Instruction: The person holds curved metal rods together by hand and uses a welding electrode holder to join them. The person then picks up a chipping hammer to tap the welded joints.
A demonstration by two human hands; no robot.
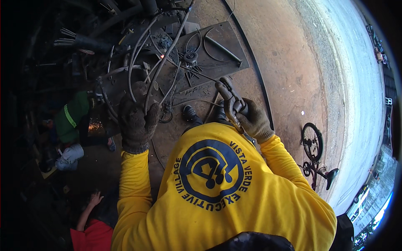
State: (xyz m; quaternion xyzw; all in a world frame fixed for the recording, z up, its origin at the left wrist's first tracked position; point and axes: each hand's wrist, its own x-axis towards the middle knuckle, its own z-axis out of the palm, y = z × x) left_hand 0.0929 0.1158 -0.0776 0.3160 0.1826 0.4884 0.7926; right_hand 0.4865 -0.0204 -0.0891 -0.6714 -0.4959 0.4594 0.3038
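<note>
A thick grey-brown work glove covers my left hand, whose fingers are closed round the lower ends of a bent metal rod frame. The frame curves up and away over the dark work table. My gloved right hand grips a worn welding electrode holder. A thin welding rod runs from its jaws leftward to the frame, where a small orange spot glows. The palm sides of both gloves are partly hidden.
A metal plate on the table carries a round metal piece, a short pipe and loose rods. At the left, a person in green works near sparks; another in red is lower left. A bicycle stands right.
</note>
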